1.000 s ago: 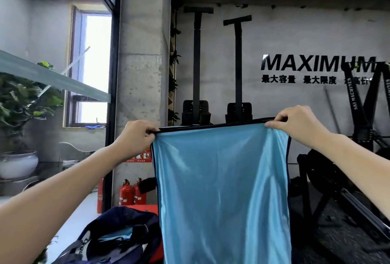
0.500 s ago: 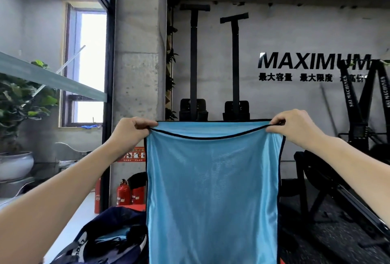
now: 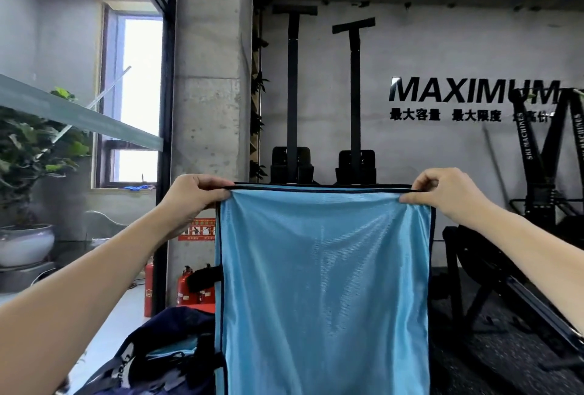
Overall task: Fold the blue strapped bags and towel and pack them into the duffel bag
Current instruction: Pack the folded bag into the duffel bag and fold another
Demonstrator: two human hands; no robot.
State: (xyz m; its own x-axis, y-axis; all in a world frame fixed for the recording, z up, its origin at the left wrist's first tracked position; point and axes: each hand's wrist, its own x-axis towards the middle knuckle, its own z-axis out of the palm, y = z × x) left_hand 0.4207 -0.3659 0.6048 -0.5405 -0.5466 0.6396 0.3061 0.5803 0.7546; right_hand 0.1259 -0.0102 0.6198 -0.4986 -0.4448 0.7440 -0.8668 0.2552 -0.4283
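Two hands hold one light-blue cloth (image 3: 322,284) up at chest height by its top corners: the left hand (image 3: 192,195) pinches the left corner with fingers curled over the dark edge, and the right hand (image 3: 442,192) pinches the right corner the same way. It hangs flat and nearly taut between them, dropping straight down past the bottom of the view. Its fabric is thin and faintly glossy, with a fine weave and a dark binding along the top and both sides; whether it is the towel or one of the strapped bags I cannot tell, since no strap on it shows clearly. No fold has been made in it yet, so this looks like the start of folding this piece. Below and to the left sits the dark navy duffel (image 3: 164,353), open, with a bit of light-blue material (image 3: 172,349) already lying inside, which suggests at least one item may be packed. Left to do, by my reading: fold this cloth down to size, put it in the duffel, and deal with any remaining pieces, none of which are visible here.
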